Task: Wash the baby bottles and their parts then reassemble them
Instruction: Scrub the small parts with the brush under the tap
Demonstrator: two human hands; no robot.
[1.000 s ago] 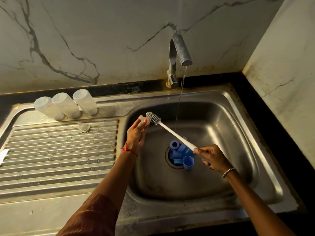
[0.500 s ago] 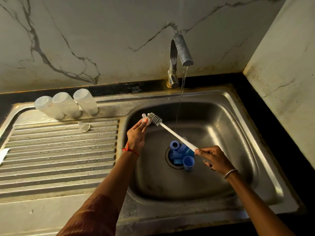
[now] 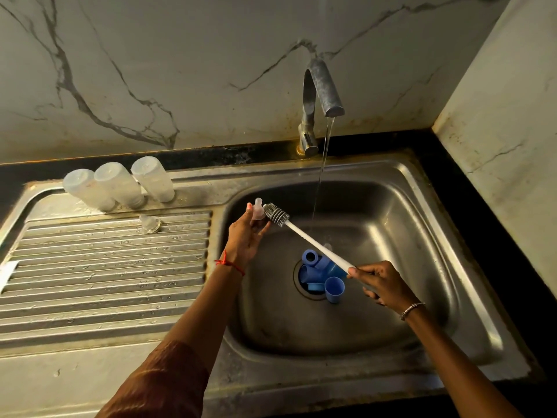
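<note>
Clear teat pinched by left hand above left rim of sink; brush head set against it, handle gripped in right hand. Blue parts heaped on drain; bottles stood on drainboard.

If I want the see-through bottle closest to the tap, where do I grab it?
The bottle stands mouth-down with a neighbour bottle close on its left. Probably wrap your hand round its straight middle, coming from the tap side or front, where it's free.
</note>
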